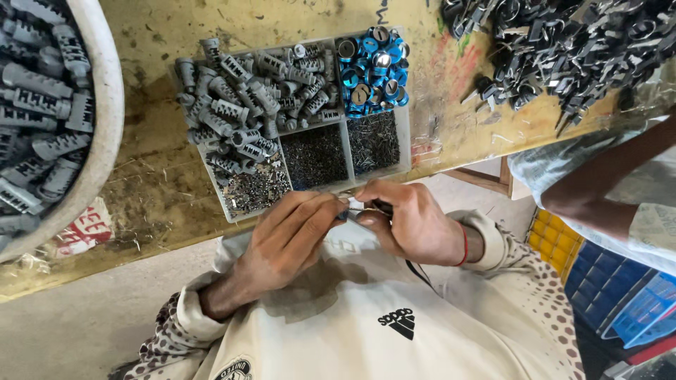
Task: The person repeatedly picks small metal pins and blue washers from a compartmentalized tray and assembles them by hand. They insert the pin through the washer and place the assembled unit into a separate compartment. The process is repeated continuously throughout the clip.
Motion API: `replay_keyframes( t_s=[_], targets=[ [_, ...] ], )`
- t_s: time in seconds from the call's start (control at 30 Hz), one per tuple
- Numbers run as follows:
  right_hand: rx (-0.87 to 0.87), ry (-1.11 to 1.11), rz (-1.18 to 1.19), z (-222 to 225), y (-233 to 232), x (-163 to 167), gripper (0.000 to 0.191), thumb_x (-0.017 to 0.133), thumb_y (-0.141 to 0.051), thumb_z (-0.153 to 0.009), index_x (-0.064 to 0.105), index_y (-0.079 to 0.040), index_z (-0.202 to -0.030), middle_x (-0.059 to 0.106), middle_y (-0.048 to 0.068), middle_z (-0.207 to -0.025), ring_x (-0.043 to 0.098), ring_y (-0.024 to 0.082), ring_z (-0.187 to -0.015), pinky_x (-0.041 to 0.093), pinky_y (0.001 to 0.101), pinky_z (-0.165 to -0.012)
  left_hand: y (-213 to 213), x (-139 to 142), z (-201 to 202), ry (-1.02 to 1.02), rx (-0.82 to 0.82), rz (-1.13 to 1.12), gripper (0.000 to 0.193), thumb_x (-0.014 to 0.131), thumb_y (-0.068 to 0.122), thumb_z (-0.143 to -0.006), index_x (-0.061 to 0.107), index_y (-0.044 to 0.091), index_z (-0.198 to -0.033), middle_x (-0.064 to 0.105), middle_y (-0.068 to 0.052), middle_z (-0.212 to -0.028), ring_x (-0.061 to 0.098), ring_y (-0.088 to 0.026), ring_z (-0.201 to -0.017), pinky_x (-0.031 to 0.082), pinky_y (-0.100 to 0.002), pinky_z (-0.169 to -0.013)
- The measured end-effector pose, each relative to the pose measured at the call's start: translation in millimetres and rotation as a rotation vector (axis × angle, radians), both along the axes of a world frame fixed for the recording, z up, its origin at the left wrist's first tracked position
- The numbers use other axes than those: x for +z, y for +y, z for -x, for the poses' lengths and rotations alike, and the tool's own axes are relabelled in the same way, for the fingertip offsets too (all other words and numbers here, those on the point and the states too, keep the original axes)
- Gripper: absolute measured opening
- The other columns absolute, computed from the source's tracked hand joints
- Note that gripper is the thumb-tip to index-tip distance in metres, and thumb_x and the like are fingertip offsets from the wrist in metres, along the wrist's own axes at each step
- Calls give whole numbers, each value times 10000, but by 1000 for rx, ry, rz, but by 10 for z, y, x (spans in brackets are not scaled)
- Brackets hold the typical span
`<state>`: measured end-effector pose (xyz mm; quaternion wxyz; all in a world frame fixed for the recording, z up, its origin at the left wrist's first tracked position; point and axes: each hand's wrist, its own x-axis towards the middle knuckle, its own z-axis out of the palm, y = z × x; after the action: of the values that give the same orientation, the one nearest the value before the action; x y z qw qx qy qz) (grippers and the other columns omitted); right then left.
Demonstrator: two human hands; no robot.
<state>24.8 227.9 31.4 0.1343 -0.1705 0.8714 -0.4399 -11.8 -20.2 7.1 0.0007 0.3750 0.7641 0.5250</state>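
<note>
l hand [285, 239]: fingers pinched shut on small dark part [343, 214], maybe blue, hard to tell
r hand [408, 224]: curled, pinching same part
part: btwn both hands, just below divided tray [404, 134]
tray: grey cylinders [239, 105], blue caps [373, 70]

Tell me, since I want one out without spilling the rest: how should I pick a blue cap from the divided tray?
Pinch a top blue cap by its round rim, coming straight down; the tray walls and the heaped neighbours probably block a sideways approach.
</note>
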Motion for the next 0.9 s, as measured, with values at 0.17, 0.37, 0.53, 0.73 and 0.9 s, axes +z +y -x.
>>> replay_keyframes(
  t_s=[0.17,0.37,0.53,0.73,0.9],
  targets=[
    [173,-40,-1,139,24,250,536,720,27,-906,398,19,-1334,710,180,-1020,726,366,-783,560,438,-625,-44,19,0,157,-109,104,370,784,11,-866,638,-91,-1190,678,-194,-1159,676,-304,-1033,597,-421,-861],
    [212,-41,-141,-47,-35,171,579,756,-55,-903,418,21,-1368,673,154,-876,686,379,-656,531,464,-546,102,-107,-154,-319,-91,-136,323,837,8,-849,697,-11,-1140,707,-99,-1069,709,-252,-941,599,-353,-789],
    [15,-24,-187,-251,-40,-104,577,704,-81,-924,389,61,-1385,673,260,-1110,691,416,-777,557,473,-645,178,-157,-219,-468,-32,-178,541,799,41,-910,519,0,-1371,698,-145,-1183,734,-240,-1031,619,-351,-846],
    [-755,322,40,22,445,-719,497,513,-160,-1172,348,-29,-1622,376,213,-1600,379,325,-1461,280,411,-1282,-56,-68,-99,-504,269,-174,488,741,51,-957,503,48,-1382,740,-117,-1051,760,-196,-831,633,-331,-721],
    [-500,517,-647,413,1068,-391,433,671,-37,-1087,574,-33,-1509,625,180,-1483,517,410,-1445,339,542,-1255,-393,105,-47,-232,395,307,197,754,61,-902,692,63,-1089,758,-111,-956,743,-285,-788,590,-378,-684]
  ],
)
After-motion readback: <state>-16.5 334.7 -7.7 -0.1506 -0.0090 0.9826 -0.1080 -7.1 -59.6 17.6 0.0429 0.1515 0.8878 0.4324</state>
